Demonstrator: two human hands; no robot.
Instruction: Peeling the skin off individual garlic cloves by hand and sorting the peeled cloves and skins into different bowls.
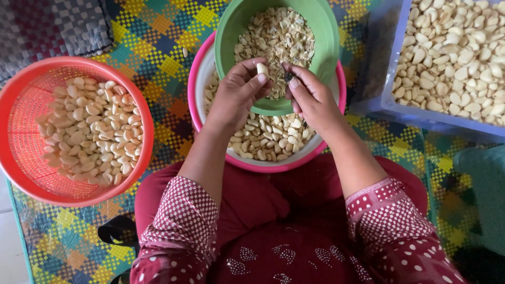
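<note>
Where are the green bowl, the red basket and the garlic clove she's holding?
green bowl (329,47), head view, on its right inner wall.
red basket (23,123), head view, on its bare left mesh.
garlic clove (262,69), head view, on its middle, at the left hand's fingertips.

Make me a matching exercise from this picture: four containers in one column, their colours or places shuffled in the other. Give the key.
Things:
1. basket of peeled cloves
2. small bowl of skins
3. big bowl under it
4. tub of cloves

Descriptions:
A. green
B. far right, clear bluish
C. pink rim
D. orange-red, far left

Pairs: 1-D, 2-A, 3-C, 4-B
</note>
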